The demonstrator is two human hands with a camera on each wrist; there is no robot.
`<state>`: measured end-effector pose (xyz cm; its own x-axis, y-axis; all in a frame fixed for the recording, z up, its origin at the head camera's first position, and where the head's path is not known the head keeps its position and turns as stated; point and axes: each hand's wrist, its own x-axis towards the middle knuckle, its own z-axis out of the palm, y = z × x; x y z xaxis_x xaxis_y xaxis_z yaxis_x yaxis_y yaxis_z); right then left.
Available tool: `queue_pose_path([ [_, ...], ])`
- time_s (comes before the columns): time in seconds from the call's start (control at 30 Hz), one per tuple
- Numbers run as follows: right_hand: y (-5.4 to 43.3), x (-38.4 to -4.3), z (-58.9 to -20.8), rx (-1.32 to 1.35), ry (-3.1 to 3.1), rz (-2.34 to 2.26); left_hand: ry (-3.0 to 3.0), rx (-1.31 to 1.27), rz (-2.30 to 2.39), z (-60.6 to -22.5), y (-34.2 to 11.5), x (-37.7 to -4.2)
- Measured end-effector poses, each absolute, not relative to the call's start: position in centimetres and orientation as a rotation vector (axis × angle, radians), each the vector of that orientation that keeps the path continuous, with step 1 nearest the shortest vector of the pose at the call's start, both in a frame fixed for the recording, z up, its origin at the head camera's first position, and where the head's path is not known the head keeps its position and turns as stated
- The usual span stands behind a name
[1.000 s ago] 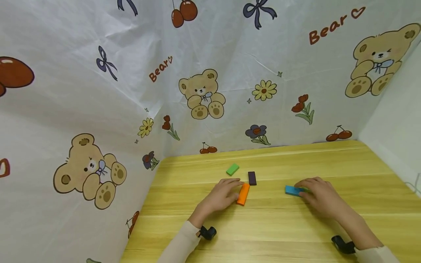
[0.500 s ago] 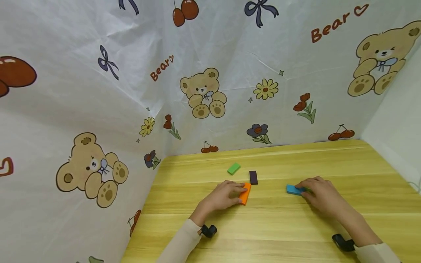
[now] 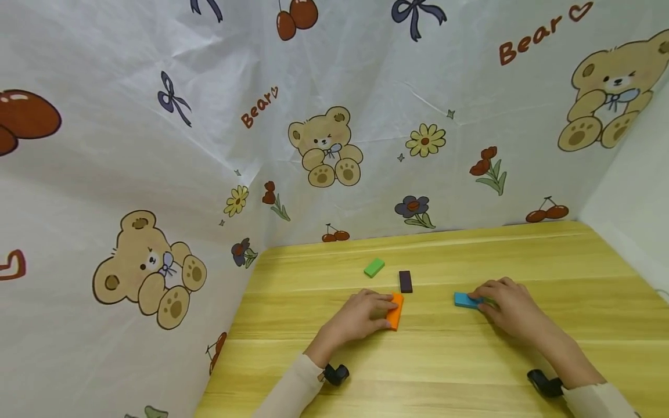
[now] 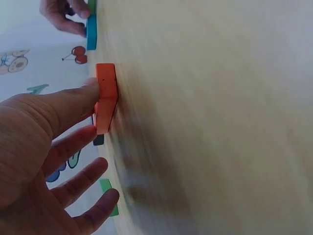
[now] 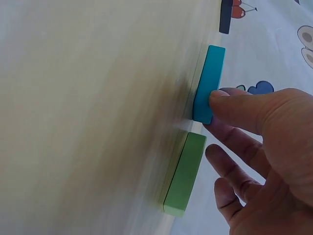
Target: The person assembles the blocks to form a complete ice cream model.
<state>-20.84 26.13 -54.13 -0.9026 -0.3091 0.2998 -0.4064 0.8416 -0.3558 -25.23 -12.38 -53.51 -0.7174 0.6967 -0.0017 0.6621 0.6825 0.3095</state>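
Observation:
My left hand [image 3: 360, 314] pinches an orange block [image 3: 396, 312] on the table. In the left wrist view, its thumb lies on one face of the orange block [image 4: 106, 95] and the index finger is at the lower end, with the other fingers spread. Farther right, my right hand [image 3: 508, 306] holds a flat blue block [image 3: 463, 300] by its right end. Seen from the right wrist, the thumb presses the near face of the blue block [image 5: 210, 81], and the index finger is partly hidden behind it. A light green block [image 5: 186, 174] lies end to end beside the blue one, below the fingers.
Just beyond the orange block lies a dark block [image 3: 405, 281]. A small green block [image 3: 374, 267] sits behind my left hand. The wood-grain table [image 3: 418, 360] meets a bear-print cloth [image 3: 366, 209] at the back and left, and a white wall [image 3: 632, 203] at the right.
The fingers of my left hand have come over the orange block and taken hold of it, and the block has shifted slightly to the right. The right hand stays nearly still at the blue block.

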Motion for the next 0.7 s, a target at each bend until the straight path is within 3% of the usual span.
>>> queue_pose_path([
  [0.7, 22.8, -22.9, -53.4, 0.727, -2.791, 0.722, 2.860, 1.158, 0.355, -54.0, -9.7, -22.1],
])
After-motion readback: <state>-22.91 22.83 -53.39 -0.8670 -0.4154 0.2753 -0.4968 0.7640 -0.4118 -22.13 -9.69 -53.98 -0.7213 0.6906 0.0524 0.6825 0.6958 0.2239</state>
